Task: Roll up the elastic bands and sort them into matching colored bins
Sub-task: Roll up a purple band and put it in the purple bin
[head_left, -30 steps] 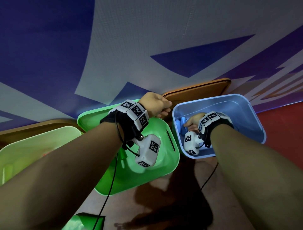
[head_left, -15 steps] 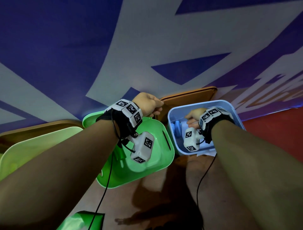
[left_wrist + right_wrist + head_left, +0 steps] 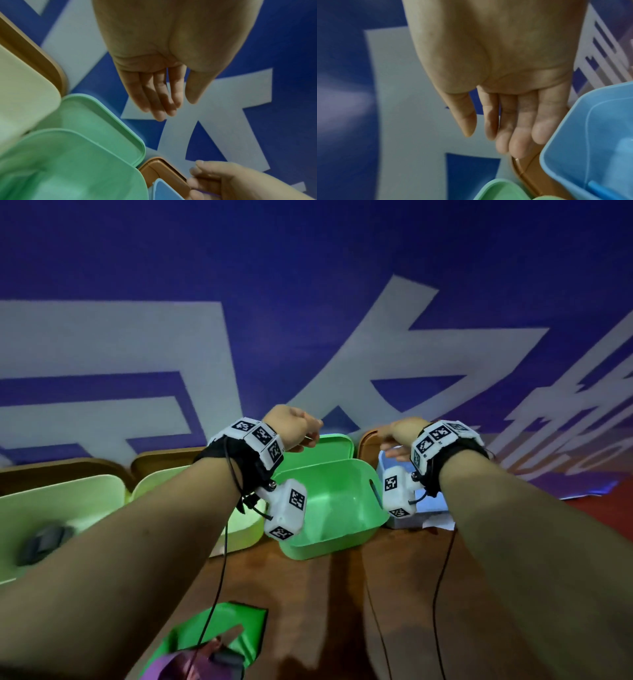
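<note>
Right now both hands are raised over the far rims of the bins, palms down, fingers straight and loose, nothing held. Left hand (image 3: 291,428) hangs past the green bin (image 3: 329,501); right hand (image 3: 399,436) is above the back corner of the blue bin (image 3: 590,142). Remaining bands (image 3: 219,642) lie near the body, a green and purple heap below the left forearm, well behind both sets of fingers. Left hand looks nearer. Long axis: can't tell, the heap is blurred and part-hidden. Blue bin seems to hold a blue roll (image 3: 599,189).
</note>
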`<state>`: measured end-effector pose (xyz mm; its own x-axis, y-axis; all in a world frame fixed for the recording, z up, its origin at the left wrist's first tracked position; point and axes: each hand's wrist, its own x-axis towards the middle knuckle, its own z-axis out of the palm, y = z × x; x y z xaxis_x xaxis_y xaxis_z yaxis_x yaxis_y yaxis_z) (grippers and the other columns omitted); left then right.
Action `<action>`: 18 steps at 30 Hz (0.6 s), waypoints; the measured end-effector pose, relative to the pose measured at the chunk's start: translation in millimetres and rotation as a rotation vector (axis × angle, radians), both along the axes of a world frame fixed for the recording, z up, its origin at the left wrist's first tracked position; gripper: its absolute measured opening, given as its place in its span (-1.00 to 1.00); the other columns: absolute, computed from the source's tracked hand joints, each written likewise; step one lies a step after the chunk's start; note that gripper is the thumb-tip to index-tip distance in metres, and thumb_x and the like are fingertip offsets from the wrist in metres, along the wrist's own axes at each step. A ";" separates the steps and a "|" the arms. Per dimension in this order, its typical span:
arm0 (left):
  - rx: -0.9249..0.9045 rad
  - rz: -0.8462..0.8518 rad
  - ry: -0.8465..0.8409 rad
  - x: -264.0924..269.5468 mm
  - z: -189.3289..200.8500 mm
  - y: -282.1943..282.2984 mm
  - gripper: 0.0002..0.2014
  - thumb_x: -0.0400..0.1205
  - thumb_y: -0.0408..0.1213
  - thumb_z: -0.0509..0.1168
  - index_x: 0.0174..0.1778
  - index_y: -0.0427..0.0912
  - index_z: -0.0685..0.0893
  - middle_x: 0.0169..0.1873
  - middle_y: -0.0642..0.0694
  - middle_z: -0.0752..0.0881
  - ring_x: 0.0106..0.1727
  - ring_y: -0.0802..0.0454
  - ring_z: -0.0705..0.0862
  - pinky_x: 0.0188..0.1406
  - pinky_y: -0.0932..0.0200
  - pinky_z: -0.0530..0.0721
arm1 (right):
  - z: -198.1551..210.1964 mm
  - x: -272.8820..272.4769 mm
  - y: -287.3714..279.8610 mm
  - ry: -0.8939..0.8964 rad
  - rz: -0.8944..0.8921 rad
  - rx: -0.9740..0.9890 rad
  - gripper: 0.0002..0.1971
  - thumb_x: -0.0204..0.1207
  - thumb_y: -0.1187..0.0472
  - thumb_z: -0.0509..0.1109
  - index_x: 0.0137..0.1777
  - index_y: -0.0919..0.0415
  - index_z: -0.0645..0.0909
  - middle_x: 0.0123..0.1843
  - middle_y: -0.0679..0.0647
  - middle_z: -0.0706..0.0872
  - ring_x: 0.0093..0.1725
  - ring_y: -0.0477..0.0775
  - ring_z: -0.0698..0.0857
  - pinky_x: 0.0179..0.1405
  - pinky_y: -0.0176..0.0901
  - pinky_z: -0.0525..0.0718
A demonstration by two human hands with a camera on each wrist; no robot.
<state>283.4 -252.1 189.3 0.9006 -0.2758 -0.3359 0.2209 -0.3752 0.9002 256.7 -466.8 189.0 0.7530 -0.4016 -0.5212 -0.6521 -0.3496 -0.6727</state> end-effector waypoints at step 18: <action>0.042 0.208 0.039 -110.4 -26.8 267.2 -0.88 0.65 -0.22 0.35 -0.14 -0.18 0.69 -0.15 -0.14 0.77 -0.16 -0.01 0.76 -0.15 0.13 0.69 | -31.5 -69.3 287.3 0.023 0.371 0.072 -0.84 0.60 0.14 0.37 -0.16 0.19 0.55 -0.31 0.03 0.69 -0.48 -0.08 0.64 -0.67 -0.40 0.55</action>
